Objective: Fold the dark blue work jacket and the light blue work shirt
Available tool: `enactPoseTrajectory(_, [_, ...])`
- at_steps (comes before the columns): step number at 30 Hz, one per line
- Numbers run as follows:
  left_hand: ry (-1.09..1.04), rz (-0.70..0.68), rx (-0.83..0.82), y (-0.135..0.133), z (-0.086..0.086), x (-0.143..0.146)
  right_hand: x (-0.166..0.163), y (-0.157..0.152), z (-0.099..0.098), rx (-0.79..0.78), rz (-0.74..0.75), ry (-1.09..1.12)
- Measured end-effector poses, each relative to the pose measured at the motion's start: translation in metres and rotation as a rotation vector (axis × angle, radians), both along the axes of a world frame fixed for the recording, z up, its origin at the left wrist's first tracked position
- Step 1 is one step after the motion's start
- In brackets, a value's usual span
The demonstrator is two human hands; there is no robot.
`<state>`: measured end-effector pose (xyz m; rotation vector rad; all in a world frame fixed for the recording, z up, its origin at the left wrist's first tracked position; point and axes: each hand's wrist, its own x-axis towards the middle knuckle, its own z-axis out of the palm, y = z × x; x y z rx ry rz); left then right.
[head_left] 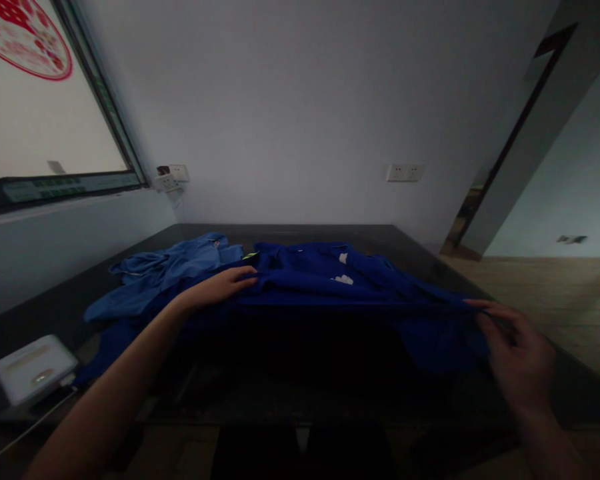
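1. Dark blue garment (330,280) lies spread across the bench (420,250), mid-frame, not yet folded.
2. Left hand (220,285) presses flat on it.
3. Right hand (517,350) pinches its edge, lower right.
4. Lighter blue garment (170,267) waits crumpled, left of centre.

Dim room, white wall (290,113), dark table (405,243)

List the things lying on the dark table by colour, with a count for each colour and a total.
Dark blue: 1, the dark blue garment, with the left hand on it and the right hand at its edge
Light blue: 1, the light blue garment
White: 1, the white box
Total: 3
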<state>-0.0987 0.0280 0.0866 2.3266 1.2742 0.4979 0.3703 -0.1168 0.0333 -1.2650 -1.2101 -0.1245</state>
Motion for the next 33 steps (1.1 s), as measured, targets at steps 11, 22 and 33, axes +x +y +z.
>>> enactPoseTrajectory(11, [0.118,0.214,0.243,-0.056,-0.026,-0.027,0.033,0.004,-0.040,-0.362,0.233,-0.686])
enactPoseTrajectory(22, [0.264,0.156,0.305,-0.115,-0.083,-0.076,-0.091,-0.009,-0.036,-0.212,0.400,-0.919])
enactPoseTrajectory(33, [0.373,0.164,0.377,-0.098,-0.109,-0.044,-0.164,0.023,-0.061,-0.472,0.463,-1.056])
